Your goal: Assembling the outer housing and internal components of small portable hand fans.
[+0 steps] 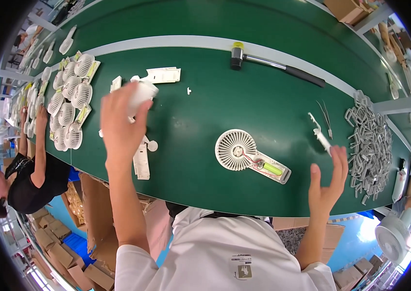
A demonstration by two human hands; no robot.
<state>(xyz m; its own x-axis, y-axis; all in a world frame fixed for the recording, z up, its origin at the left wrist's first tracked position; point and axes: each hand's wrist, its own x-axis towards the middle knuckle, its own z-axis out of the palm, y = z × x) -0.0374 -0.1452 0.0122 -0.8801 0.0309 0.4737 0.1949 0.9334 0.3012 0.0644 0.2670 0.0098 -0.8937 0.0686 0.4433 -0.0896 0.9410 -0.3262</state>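
A small handheld fan (237, 150) lies on the green table in front of me, its round grille to the left. Its handle is uncovered, showing a green battery (272, 168) and red wires. At the left, my left hand (122, 116) curves its fingers and thumb around a white rounded plastic part (142, 94), partly hidden by the hand. White handle shells (164, 75) and another shell (141, 162) lie around it. On the right, my right hand (328, 186) has its thumb and fingers apart. Just beyond its fingertips is a slim white plastic piece (320, 136).
A mallet (283, 65) lies along the far edge. Tweezers (327, 121) rest near a heap of grey plastic loops (370, 145). Stacked fans (72, 94) stand at the left, where a co-worker (33, 174) reaches in. A tiny white piece (189, 90) lies mid-table.
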